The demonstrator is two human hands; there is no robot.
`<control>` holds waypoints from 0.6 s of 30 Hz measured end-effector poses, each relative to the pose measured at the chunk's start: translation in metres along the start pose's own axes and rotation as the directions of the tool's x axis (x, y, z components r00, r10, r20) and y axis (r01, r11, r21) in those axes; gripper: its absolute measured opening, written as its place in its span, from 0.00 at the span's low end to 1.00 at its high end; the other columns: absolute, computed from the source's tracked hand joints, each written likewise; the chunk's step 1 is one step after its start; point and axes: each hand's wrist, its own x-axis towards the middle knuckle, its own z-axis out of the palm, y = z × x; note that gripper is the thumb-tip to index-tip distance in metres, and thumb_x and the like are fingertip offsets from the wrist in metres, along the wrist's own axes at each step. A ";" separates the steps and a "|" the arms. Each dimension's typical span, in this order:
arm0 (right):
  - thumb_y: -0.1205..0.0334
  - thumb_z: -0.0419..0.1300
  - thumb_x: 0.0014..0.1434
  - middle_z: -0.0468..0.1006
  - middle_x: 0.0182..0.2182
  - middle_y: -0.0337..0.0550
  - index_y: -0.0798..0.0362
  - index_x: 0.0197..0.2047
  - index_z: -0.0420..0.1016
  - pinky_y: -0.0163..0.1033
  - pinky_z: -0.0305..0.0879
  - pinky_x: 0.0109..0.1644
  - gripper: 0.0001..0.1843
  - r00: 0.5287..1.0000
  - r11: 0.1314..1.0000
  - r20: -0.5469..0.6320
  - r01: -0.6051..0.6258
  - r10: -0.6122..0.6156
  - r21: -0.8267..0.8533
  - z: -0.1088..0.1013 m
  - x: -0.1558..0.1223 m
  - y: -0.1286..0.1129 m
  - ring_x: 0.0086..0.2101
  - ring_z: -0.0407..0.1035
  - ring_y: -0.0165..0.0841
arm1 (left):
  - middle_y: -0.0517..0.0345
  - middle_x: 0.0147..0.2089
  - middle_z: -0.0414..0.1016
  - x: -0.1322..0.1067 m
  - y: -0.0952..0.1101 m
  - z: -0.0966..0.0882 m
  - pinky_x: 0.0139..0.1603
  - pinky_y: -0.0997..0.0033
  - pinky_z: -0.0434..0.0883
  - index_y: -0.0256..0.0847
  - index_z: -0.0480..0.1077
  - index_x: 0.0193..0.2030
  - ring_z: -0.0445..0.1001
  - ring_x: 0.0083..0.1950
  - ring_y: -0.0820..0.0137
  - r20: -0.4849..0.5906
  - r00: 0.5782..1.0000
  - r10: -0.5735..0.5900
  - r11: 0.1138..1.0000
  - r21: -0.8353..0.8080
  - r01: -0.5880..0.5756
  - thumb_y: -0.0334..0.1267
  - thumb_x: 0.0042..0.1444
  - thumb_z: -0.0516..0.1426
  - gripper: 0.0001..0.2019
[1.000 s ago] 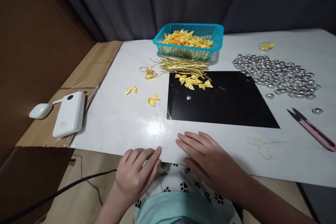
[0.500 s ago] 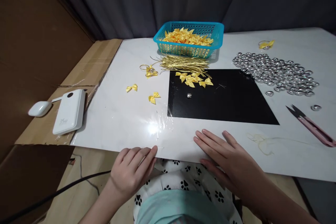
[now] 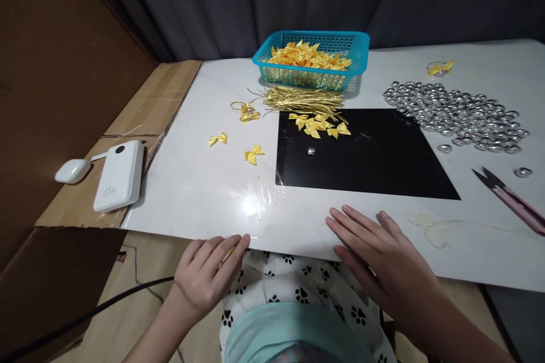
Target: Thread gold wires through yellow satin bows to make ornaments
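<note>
My left hand is at the table's front edge, its fingers pressed together. A thin, pale needle-like strand sticks out at its fingertips, and a small yellow bit shows between the fingers. My right hand lies flat on the white tabletop, fingers stretched; a very faint line runs by its fingertips. Beyond the hands is a black sheet carrying several yellow ribbon bows, one silver heart-shaped bead and a few fine strands. Two loose bows lie to its left.
At the back stands a blue basket of yellow bows, with gold ties before it. Silver beads spread at right, near pink-handled snips. Pale thread lies right of my right hand. A white power bank sits on cardboard at left.
The view has shifted slightly. A yellow bit now shows between my left fingers, and my right hand has slid a little away to the right.
</note>
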 end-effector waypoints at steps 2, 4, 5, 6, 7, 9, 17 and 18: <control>0.60 0.45 0.67 0.68 0.59 0.44 0.54 0.60 0.62 0.57 0.57 0.55 0.21 1.000 1.000 0.006 -0.005 0.005 0.010 0.000 -0.001 0.000 0.58 0.61 0.42 | 0.57 0.33 0.81 -0.004 0.000 -0.001 0.34 0.69 0.63 0.35 0.73 0.44 0.73 0.31 0.71 -0.001 1.000 -0.002 1.000 -0.001 0.002 0.25 0.57 0.58 0.09; 0.61 0.46 0.67 0.69 0.58 0.45 0.54 0.60 0.61 0.56 0.57 0.54 0.20 1.000 1.000 0.002 -0.001 0.001 0.014 0.001 -0.002 -0.001 0.58 0.61 0.43 | 0.56 0.33 0.81 -0.008 -0.001 -0.002 0.35 0.69 0.63 0.35 0.73 0.45 0.74 0.32 0.70 0.017 1.000 0.005 1.000 -0.012 -0.004 0.24 0.57 0.57 0.10; 0.62 0.46 0.66 0.69 0.58 0.46 0.54 0.60 0.61 0.56 0.57 0.54 0.20 1.000 1.000 -0.008 0.004 -0.004 0.014 0.001 -0.001 -0.001 0.58 0.62 0.43 | 0.56 0.33 0.81 -0.010 -0.001 -0.003 0.36 0.69 0.63 0.35 0.73 0.45 0.74 0.32 0.70 0.026 1.000 0.007 1.000 -0.025 -0.007 0.23 0.57 0.57 0.11; 0.62 0.47 0.66 0.69 0.57 0.47 0.55 0.60 0.61 0.56 0.57 0.55 0.20 1.000 1.000 -0.029 0.007 -0.006 0.016 0.001 -0.001 -0.003 0.57 0.62 0.43 | 0.55 0.33 0.81 -0.011 -0.001 -0.004 0.36 0.69 0.63 0.35 0.73 0.45 0.74 0.33 0.70 0.033 0.999 0.004 0.999 -0.041 -0.003 0.22 0.57 0.56 0.11; 0.63 0.47 0.66 0.70 0.57 0.48 0.56 0.59 0.62 0.57 0.56 0.56 0.20 0.998 1.000 -0.058 0.007 -0.006 0.020 0.001 0.000 -0.004 0.57 0.62 0.43 | 0.55 0.33 0.81 -0.012 -0.001 -0.005 0.37 0.69 0.63 0.35 0.73 0.45 0.74 0.33 0.70 0.036 0.999 -0.006 0.998 -0.060 0.008 0.22 0.58 0.55 0.11; 0.65 0.49 0.65 0.70 0.56 0.50 0.57 0.58 0.63 0.57 0.54 0.58 0.19 0.991 0.999 -0.132 0.008 -0.002 0.046 0.000 0.001 -0.007 0.57 0.61 0.43 | 0.55 0.32 0.81 -0.013 -0.001 -0.005 0.37 0.69 0.63 0.36 0.73 0.45 0.74 0.33 0.70 0.036 0.999 -0.040 0.994 -0.096 0.043 0.22 0.59 0.55 0.11; 0.72 0.53 0.61 0.76 0.45 0.50 0.56 0.47 0.69 0.53 0.52 0.62 0.12 0.954 0.985 -0.299 0.021 0.032 0.174 -0.005 -0.006 -0.009 0.51 0.66 0.39 | 0.56 0.33 0.81 -0.012 -0.002 -0.004 0.37 0.68 0.60 0.37 0.73 0.44 0.72 0.32 0.71 0.040 0.996 -0.083 0.983 -0.161 0.088 0.23 0.62 0.52 0.11; 0.72 0.53 0.61 0.76 0.44 0.50 0.56 0.47 0.70 0.52 0.52 0.62 0.11 0.951 0.984 -0.306 0.015 0.041 0.177 -0.005 -0.008 -0.007 0.51 0.67 0.39 | 0.56 0.33 0.82 -0.013 -0.002 -0.004 0.37 0.68 0.59 0.37 0.73 0.44 0.72 0.32 0.71 0.042 0.995 -0.086 0.982 -0.167 0.091 0.23 0.61 0.52 0.11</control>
